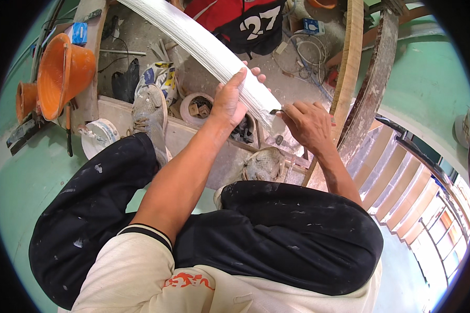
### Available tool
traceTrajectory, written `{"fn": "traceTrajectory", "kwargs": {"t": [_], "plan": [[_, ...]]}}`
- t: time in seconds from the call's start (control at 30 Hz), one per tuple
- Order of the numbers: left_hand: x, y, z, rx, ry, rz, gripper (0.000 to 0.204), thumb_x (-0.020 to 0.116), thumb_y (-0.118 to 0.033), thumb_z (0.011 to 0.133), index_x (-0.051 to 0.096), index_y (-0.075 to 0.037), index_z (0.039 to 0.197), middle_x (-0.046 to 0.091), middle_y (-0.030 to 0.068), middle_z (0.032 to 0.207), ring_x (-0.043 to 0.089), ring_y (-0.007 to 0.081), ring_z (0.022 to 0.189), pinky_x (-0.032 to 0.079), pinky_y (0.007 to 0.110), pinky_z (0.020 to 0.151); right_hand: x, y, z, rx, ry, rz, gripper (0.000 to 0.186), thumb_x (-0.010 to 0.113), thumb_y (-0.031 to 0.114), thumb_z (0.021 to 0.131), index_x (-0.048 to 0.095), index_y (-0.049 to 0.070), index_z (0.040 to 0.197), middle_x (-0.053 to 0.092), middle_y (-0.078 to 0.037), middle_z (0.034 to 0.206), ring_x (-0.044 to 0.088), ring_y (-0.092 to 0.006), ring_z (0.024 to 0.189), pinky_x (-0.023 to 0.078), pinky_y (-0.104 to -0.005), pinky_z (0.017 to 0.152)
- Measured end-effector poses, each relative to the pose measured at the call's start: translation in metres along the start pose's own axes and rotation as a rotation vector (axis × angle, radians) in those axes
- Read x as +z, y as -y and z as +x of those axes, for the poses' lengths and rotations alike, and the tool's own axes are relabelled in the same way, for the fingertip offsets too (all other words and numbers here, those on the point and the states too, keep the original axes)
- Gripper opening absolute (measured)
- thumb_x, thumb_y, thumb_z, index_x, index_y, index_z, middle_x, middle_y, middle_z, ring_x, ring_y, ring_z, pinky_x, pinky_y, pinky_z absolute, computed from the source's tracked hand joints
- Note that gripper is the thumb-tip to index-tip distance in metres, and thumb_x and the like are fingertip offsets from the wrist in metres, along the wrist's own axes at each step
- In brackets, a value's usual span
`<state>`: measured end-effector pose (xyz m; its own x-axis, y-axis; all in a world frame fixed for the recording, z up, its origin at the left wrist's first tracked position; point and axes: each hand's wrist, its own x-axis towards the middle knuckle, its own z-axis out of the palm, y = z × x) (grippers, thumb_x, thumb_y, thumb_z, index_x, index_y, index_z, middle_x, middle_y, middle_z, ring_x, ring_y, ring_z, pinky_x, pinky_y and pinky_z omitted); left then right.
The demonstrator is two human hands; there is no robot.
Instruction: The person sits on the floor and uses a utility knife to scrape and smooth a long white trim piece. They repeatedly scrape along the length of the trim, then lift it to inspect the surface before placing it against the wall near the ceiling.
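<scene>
While L hand [232, 101] grips long white strip [198, 44] nr its lower end, R hand [309, 125] is curled at that end, can't tell what's held; dusty shoe [265, 166] below.

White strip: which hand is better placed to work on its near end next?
Probably the right hand: its fingers are at the near end of the white strip, while the left hand grips it farther up.
</scene>
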<state>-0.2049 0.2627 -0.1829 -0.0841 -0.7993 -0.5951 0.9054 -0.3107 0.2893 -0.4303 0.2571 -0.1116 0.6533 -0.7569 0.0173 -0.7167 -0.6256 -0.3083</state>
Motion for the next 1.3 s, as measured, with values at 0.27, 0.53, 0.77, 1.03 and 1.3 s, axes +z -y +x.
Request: {"fn": "traceTrajectory", "kwargs": {"t": [0.27,0.53,0.77,1.03,1.3], "plan": [[0.0,0.001,-0.001,-0.015,-0.033,0.006,0.038,0.072,-0.016,0.102,0.052,-0.014,0.135,0.065,0.0127,0.126,0.066,0.0331,0.119,0.053,0.069,0.106,-0.011,-0.014,-0.045,0.04,0.082,0.075,0.019,0.079,0.03,0.093,0.066,0.015,0.09,0.062,-0.002,0.075,0.064,-0.0228,0.068,0.044,-0.0386,0.066],[0.001,-0.001,0.0,0.012,-0.034,-0.013,0.035,0.071,-0.014,0.103,0.053,-0.012,0.133,0.069,0.0155,0.122,0.07,0.0345,0.113,0.06,0.064,0.095,0.005,0.001,0.003,0.005,-0.034,0.044,0.02,0.079,0.031,0.092,0.067,0.015,0.09,0.061,-0.002,0.074,0.063,-0.0236,0.068,0.043,-0.0391,0.065],[-0.001,-0.001,-0.002,-0.003,-0.055,-0.031,0.036,0.071,-0.016,0.103,0.053,-0.012,0.134,0.068,0.0154,0.122,0.07,0.0344,0.113,0.059,0.064,0.096,-0.002,-0.006,-0.03,0.088,0.129,0.044,0.018,0.078,0.031,0.093,0.069,0.016,0.095,0.063,-0.002,0.076,0.065,-0.024,0.071,0.044,-0.0401,0.066],[-0.003,-0.002,-0.001,-0.012,-0.026,-0.022,0.038,0.072,-0.016,0.102,0.052,-0.015,0.134,0.066,0.0135,0.126,0.067,0.0341,0.118,0.054,0.068,0.103,0.001,0.002,-0.018,0.108,0.019,0.094,0.018,0.076,0.031,0.095,0.067,0.015,0.091,0.064,-0.004,0.077,0.066,-0.0249,0.072,0.046,-0.0409,0.068],[-0.001,-0.003,-0.003,0.002,-0.026,-0.019,0.039,0.071,-0.016,0.103,0.05,-0.013,0.136,0.067,0.0152,0.123,0.07,0.034,0.113,0.058,0.065,0.098,-0.002,-0.009,-0.039,0.097,0.117,0.076,0.016,0.077,0.028,0.097,0.071,0.014,0.099,0.063,-0.003,0.078,0.065,-0.0258,0.073,0.045,-0.041,0.067]]}}
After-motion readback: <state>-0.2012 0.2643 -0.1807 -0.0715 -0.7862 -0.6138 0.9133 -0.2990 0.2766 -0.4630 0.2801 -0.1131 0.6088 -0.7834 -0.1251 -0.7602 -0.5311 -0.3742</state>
